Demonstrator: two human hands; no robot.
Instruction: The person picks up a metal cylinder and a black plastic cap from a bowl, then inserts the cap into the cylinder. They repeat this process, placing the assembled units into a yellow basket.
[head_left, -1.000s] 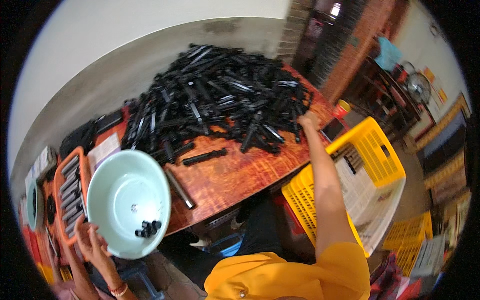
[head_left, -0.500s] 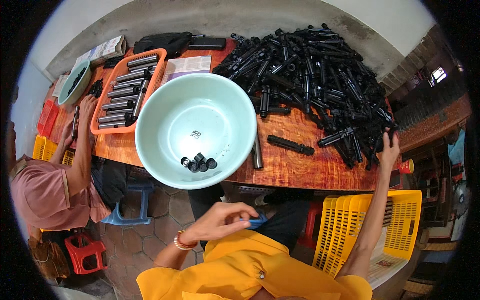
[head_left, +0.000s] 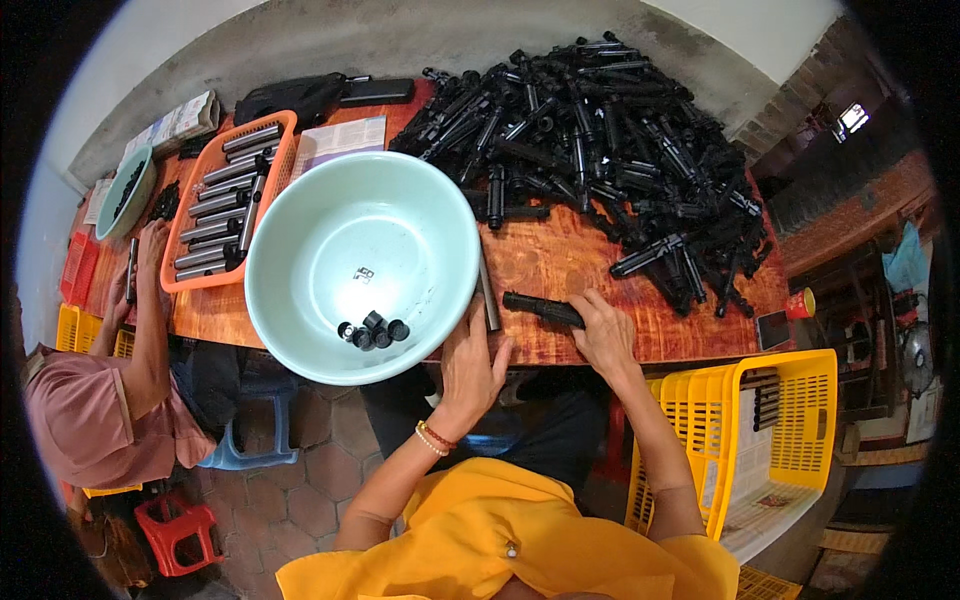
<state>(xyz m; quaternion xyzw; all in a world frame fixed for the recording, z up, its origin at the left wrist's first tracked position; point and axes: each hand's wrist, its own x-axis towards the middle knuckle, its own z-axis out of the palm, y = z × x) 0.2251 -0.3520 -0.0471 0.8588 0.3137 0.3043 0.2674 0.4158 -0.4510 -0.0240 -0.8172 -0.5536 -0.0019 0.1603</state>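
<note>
A black ribbed plastic tube (head_left: 543,309) lies near the table's front edge, and my right hand (head_left: 606,338) is closed round its right end. My left hand (head_left: 468,368) is at the rim of the pale green basin (head_left: 262,290), fingers stretched out and thumb apart. Its fingertips are close to a metal tube (head_left: 489,296) that sticks out from beside the basin; whether they touch it I cannot tell. Several short black caps (head_left: 374,333) lie in the bottom of the basin.
A large heap of black plastic tubes (head_left: 590,140) covers the table's back right. Left of the basin stands an orange basket (head_left: 290,135) of metal tubes. A co-worker (head_left: 95,410) sits at far left holding a tube. Yellow crates (head_left: 740,440) stand at lower right, beside a phone (head_left: 772,330).
My right hand has come from the heap's right edge to the single black tube and gripped its end. My left hand has risen from my lap to the basin's rim. The view has shifted slightly.
</note>
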